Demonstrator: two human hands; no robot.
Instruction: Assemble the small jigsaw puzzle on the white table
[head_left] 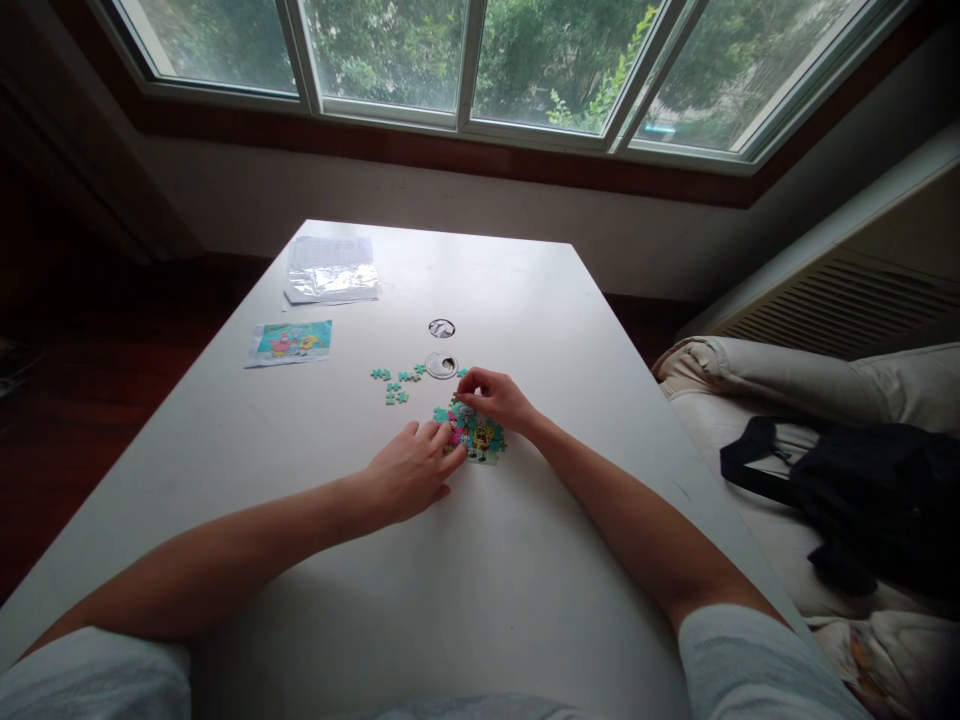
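A partly joined jigsaw puzzle (pixel 480 436) with cartoon figures on teal lies on the white table. My left hand (pixel 416 468) rests at its left side, fingers spread and fingertips touching the puzzle. Over the puzzle's upper edge, my right hand (pixel 496 396) is closed in a pinch on a small puzzle piece (pixel 454 398), mostly hidden by the fingertips. Several loose teal pieces (pixel 394 387) lie to the upper left of the puzzle. One more piece (pixel 462 373) shows just beyond my right hand.
A round grey ring (pixel 430 368) and a shiny disc (pixel 442 328) are beyond the puzzle on the white table (pixel 337 620). A picture sheet (pixel 292 343) and a clear plastic sleeve with papers (pixel 334 270) lie at left. Dark clothing (pixel 862 490) lies on the seat at right.
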